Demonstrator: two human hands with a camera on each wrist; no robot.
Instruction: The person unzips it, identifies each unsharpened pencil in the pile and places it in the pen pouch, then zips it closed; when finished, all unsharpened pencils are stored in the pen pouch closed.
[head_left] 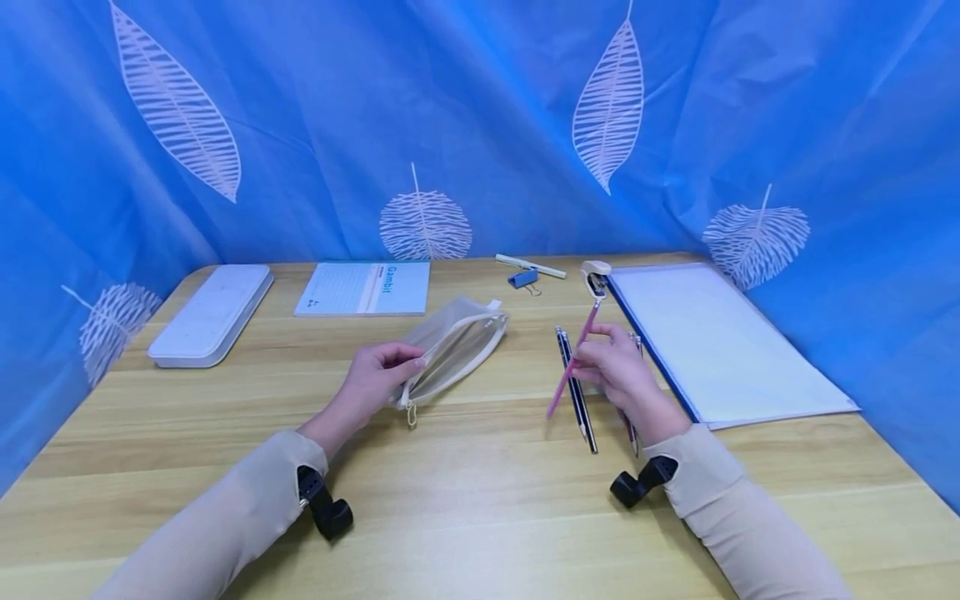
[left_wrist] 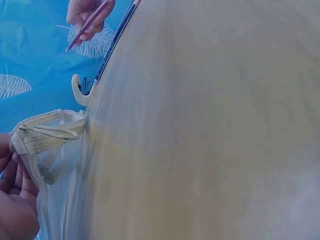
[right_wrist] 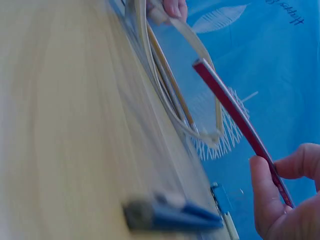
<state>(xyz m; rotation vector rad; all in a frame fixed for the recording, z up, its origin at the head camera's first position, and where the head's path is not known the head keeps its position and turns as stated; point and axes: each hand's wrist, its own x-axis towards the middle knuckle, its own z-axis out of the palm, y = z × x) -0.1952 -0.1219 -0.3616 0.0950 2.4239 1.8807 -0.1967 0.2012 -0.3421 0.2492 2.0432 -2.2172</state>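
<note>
At the near end of a pale mesh zip pouch [head_left: 448, 333], my left hand [head_left: 375, 375] pinches the edge beside the zipper pull [head_left: 412, 414]. The pouch's mouth gapes toward the right. Inside it, the right wrist view shows an orange-brown pencil [right_wrist: 167, 70] among other slim sticks. Between thumb and fingers my right hand [head_left: 618, 371] holds a pink-red pencil [right_wrist: 227, 102], slanting above the table. Under that pencil, dark striped pencils [head_left: 577, 404] lie on the wood. More pencils [head_left: 630, 429] lie partly hidden beneath the right hand.
A cream stapler [head_left: 596, 275] stands behind the pencils, left of a white folder [head_left: 727, 342] with a blue spine. Further back lie a blue binder clip [head_left: 522, 278] and a pale pen [head_left: 531, 267]. A notebook [head_left: 363, 288] and a white case [head_left: 212, 315] lie left.
</note>
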